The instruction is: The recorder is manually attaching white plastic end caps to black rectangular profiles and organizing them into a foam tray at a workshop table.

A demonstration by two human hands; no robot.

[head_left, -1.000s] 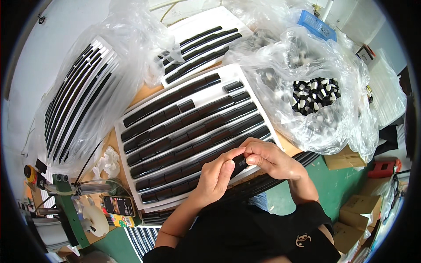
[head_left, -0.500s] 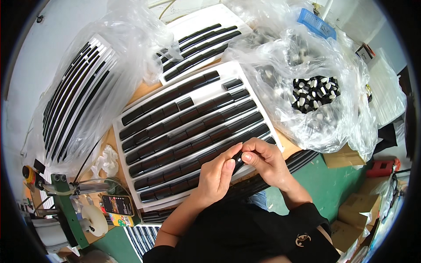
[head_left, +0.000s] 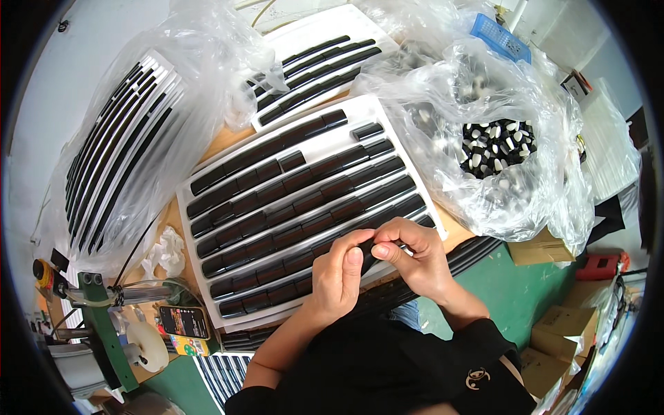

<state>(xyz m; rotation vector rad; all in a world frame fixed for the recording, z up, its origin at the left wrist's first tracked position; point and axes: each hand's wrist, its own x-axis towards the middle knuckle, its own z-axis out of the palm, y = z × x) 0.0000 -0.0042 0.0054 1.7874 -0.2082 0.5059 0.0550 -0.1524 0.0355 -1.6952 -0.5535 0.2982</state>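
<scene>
My left hand (head_left: 335, 280) and my right hand (head_left: 420, 261) meet over the front right part of a white tray (head_left: 361, 111). Between their fingertips they pinch a small glossy black piece (head_left: 369, 261), largely covered by the fingers. Both hands are closed on it. The tray beneath carries rows of glossy black cylindrical pieces (head_left: 304, 200) laid end to end. Toward its far right, one short black piece (head_left: 367, 131) lies apart from the others, with bare white tray to its left.
An open clear plastic bag (head_left: 443, 166) at right holds many small black-and-white pieces (head_left: 499, 146). Another loaded tray (head_left: 332, 28) lies behind; a bagged one (head_left: 124, 152) stands at left. A phone (head_left: 185, 322) and a green-framed machine (head_left: 104, 332) are at lower left.
My right hand has shifted slightly left, and its fingers have changed their pinch on the black piece. The left hand has barely moved; the tray's rows look the same.
</scene>
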